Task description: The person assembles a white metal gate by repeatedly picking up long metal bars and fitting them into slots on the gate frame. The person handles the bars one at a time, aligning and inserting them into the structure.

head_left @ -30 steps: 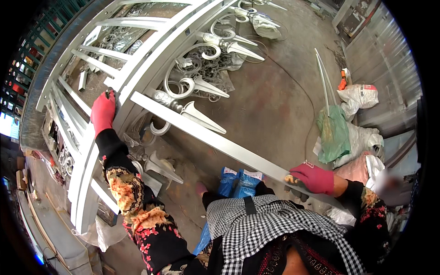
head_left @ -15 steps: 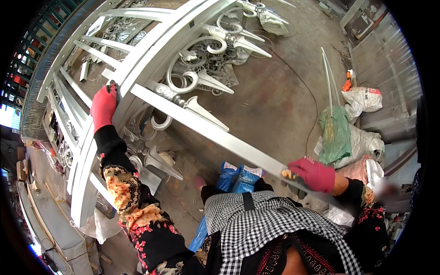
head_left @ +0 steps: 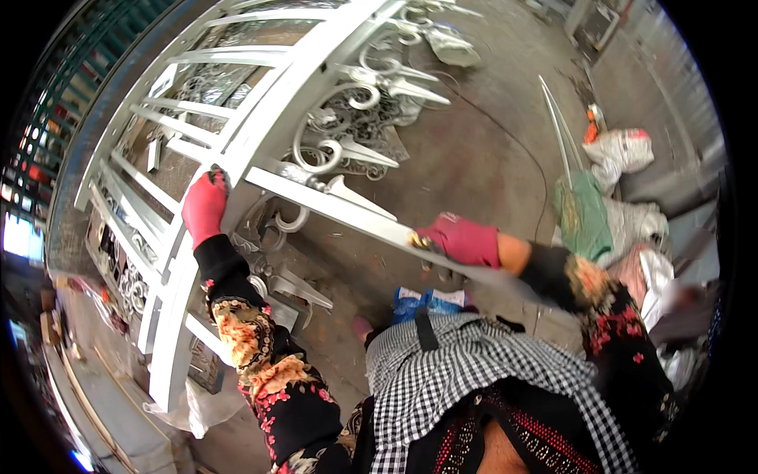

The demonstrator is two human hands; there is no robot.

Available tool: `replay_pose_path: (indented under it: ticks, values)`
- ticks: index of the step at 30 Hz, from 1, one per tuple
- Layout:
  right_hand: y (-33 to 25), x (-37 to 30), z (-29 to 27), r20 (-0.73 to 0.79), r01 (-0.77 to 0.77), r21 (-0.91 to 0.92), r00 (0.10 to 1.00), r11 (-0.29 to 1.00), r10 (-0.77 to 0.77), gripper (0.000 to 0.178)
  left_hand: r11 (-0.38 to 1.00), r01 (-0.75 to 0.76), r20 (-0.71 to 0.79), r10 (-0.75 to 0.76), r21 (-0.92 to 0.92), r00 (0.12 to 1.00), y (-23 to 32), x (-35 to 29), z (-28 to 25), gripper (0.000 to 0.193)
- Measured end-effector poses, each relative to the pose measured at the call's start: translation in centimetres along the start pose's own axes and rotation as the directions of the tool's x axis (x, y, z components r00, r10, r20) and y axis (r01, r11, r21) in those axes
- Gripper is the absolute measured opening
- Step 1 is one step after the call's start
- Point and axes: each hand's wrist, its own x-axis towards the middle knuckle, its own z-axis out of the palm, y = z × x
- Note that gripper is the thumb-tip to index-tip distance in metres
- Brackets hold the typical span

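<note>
My left hand (head_left: 207, 207), in a red glove with dark fingertips, is closed over the rail (head_left: 260, 118) of a white metal fence panel. My right hand (head_left: 459, 241), gloved the same way, grips a long white square bar (head_left: 332, 207) partway along it. The bar's far-left end lies close to the panel's rail, just right of my left hand; whether they touch I cannot tell. Its near end runs blurred beneath my right forearm. White scroll ornaments (head_left: 320, 154) and spear-shaped points (head_left: 367, 150) stick out along the panel's right side.
A green sack (head_left: 583, 213) with thin white rods (head_left: 562, 130) stands at the right, beside pale sacks (head_left: 620, 150). A dark cable (head_left: 513, 130) crosses the floor. Wrapped scroll pieces lie beneath the panel. Grey boxy stock (head_left: 95, 395) is at the lower left.
My right hand has moved left and away from me along the bar, closer to the panel. My left hand stays on the rail. The whole view has shifted slightly.
</note>
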Motion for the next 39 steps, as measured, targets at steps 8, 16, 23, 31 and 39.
replay_pose_path:
  ticks: [8, 16, 23, 31, 39]
  values:
    - [-6.9, 2.6, -2.0, 0.238, -0.436, 0.362, 0.898, 0.824, 0.37, 0.056, 1.0, 0.003, -0.022, -0.003, -0.015, 1.0, -0.8, -0.2, 1.2, 0.051]
    - [2.2, -5.5, -1.8, 0.054, -0.02, 0.035, 0.998, 0.999, 0.018, 0.042, 0.99, 0.063, -0.046, -0.069, -0.123, 0.997, 0.6, -0.9, 0.9, 0.052]
    - [3.5, -21.2, -0.2, 0.006, -0.53, 0.436, 0.81, 0.727, 0.587, 0.03, 0.982, 0.183, 0.015, -0.182, -0.042, 0.983, 2.0, -1.7, -1.4, 0.053]
    - [1.1, -9.8, -2.8, -0.053, 0.214, -0.493, 0.96, 0.844, -0.275, 0.017, 0.996, 0.084, -0.048, -0.085, -0.009, 0.995, -0.1, -2.3, -0.2, 0.045]
    - [2.6, -3.0, -0.8, 0.026, 0.497, -0.446, 0.839, 0.745, -0.544, 0.037, 0.995, 0.095, -0.028, -0.096, -0.016, 0.995, 1.5, -1.8, -0.2, 0.045]
